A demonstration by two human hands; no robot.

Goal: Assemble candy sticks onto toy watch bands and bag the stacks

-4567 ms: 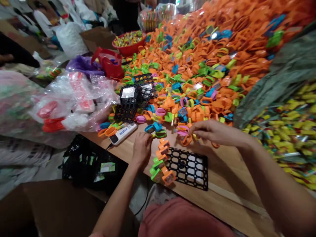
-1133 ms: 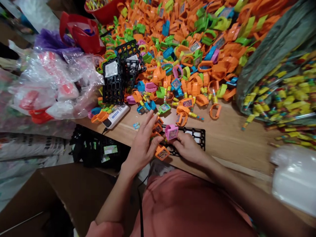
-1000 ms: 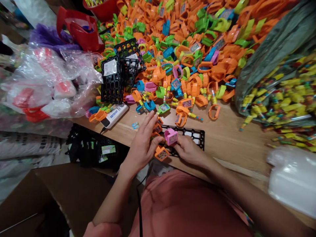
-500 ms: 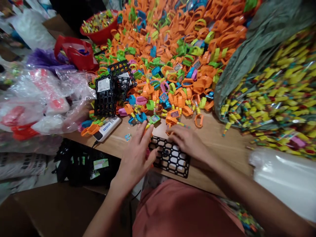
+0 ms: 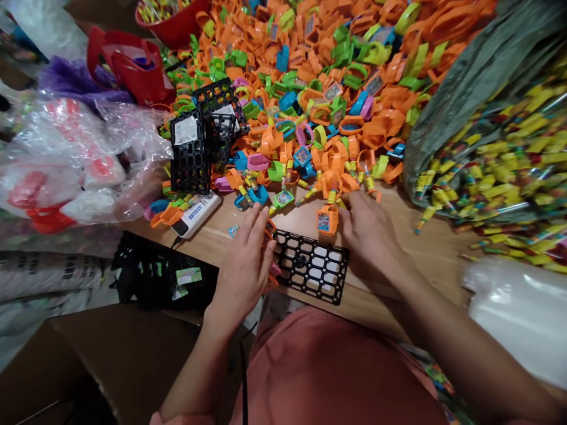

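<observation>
My left hand (image 5: 245, 260) lies with its fingers stretched out over the left end of a black plastic grid tray (image 5: 310, 265). Orange and pink toy pieces (image 5: 271, 273) show beneath its fingers and thumb. My right hand (image 5: 372, 227) is at the front of the toy pile, thumb apart from its bent fingers; the fingertips are partly hidden among orange straps. Just left of its thumb, an orange toy watch (image 5: 326, 219) with a square picture face rests on the table. A green toy watch (image 5: 282, 199) sits between the hands.
Behind spreads a heap of mostly orange toy watches (image 5: 310, 112). Black grid trays (image 5: 190, 159) and a white power bank (image 5: 197, 215) are at left, near plastic-wrapped goods (image 5: 84, 165). On the right, a green sack (image 5: 447, 100) spills yellow-ended tubes (image 5: 500, 183); a white roll (image 5: 518, 319) is below.
My right hand has moved right and away from the grid tray, leaving the orange watch on the table. My left hand remains at the tray's left end. The camera view has shifted.
</observation>
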